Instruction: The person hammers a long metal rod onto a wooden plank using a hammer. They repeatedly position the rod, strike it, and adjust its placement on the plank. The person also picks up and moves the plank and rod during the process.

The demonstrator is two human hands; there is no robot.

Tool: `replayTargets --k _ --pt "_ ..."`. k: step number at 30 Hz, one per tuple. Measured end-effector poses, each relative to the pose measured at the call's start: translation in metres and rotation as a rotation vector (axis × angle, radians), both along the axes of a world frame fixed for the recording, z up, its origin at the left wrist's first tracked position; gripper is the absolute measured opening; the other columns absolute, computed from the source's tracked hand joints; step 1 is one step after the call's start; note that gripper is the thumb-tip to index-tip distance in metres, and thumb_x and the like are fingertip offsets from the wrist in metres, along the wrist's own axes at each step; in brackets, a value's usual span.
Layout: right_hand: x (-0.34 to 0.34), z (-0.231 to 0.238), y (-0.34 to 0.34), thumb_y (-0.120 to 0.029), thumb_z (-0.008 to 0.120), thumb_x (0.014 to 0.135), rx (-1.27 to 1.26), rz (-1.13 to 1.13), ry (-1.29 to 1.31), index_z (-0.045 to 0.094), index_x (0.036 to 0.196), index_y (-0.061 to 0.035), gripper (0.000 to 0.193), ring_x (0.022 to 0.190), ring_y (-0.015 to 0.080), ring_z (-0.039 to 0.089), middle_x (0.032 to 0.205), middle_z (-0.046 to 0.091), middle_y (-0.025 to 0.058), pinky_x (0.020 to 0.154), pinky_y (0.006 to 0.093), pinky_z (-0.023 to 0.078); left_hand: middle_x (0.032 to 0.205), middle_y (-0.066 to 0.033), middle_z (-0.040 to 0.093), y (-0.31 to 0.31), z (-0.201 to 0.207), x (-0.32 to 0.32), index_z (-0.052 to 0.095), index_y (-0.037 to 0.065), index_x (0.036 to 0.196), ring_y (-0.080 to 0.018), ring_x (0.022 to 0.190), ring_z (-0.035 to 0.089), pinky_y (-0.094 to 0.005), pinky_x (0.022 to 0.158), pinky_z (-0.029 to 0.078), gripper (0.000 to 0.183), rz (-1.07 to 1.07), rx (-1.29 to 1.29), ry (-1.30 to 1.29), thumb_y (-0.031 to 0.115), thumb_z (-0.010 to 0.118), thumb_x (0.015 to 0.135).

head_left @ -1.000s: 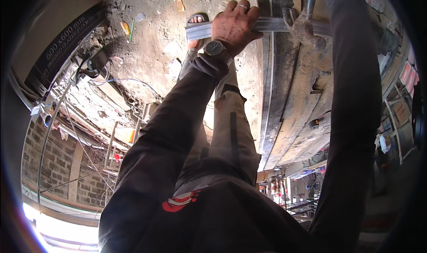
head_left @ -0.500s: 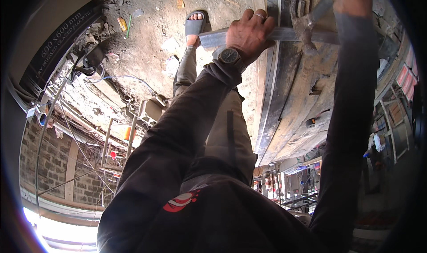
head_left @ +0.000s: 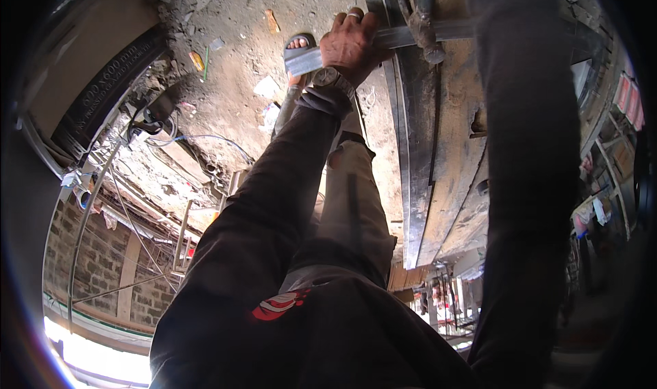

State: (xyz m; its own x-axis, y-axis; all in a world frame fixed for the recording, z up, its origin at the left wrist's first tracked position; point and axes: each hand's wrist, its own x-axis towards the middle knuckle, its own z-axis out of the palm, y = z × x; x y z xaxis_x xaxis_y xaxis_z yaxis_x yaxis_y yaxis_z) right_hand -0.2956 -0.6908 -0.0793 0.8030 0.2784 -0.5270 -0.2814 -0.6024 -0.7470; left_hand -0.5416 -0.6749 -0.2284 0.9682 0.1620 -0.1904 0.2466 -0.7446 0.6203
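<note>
My left hand [head_left: 349,50], with a watch on its wrist and a ring on one finger, is wrapped over a long grey metal strip [head_left: 304,62]. The strip lies across a dark metal bar [head_left: 412,136] along the edge of a plank surface [head_left: 448,190], and one end sticks out to the left. A claw hammer [head_left: 421,32] has its head at the strip, right of my left hand; whether they touch is unclear. Its handle runs up out of the top edge. My right sleeve [head_left: 523,101] crosses the strip's far end, and the right hand is beyond the frame.
Below on the left is dusty ground [head_left: 239,81] with scraps of paper and debris. My sandalled foot [head_left: 299,43] stands beneath the strip's end. A blue cable [head_left: 212,137] winds over the ground near a large cardboard box [head_left: 113,67]. A block wall [head_left: 96,245] stands lower left.
The view has shifted, so the planks and strip sit further left. The hammer's head remains by the strip, its handle now pointing upward. My right hand has left the view; the left keeps its grip.
</note>
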Motion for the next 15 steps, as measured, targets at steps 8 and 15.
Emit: replayTargets --k 8,15 --pt "0.005 -0.063 -0.001 -0.035 0.052 0.095 0.261 -0.019 -0.286 0.068 0.095 -0.0027 0.036 0.071 0.0343 0.068 0.08 0.068 0.0229 0.061 0.0457 0.051 0.102 -0.01 0.062 0.025 0.012 0.053 0.057 0.01 0.112 -0.0322 0.103 0.058 -0.0477 0.089 0.041 0.052 0.013 -0.041 -0.015 0.041 0.075 0.073" --pt "-0.013 -0.064 -0.002 -0.015 0.052 0.094 -0.319 0.423 -0.979 0.063 0.104 -0.001 0.021 0.071 0.0275 0.07 0.079 0.07 0.0156 0.06 0.0361 0.055 0.123 -0.01 0.055 0.001 -0.029 0.186 0.052 0.012 0.123 -0.0282 0.116 0.05 -0.0432 0.099 0.042 0.045 -0.028 0.113 -0.072 0.04 0.063 0.089"
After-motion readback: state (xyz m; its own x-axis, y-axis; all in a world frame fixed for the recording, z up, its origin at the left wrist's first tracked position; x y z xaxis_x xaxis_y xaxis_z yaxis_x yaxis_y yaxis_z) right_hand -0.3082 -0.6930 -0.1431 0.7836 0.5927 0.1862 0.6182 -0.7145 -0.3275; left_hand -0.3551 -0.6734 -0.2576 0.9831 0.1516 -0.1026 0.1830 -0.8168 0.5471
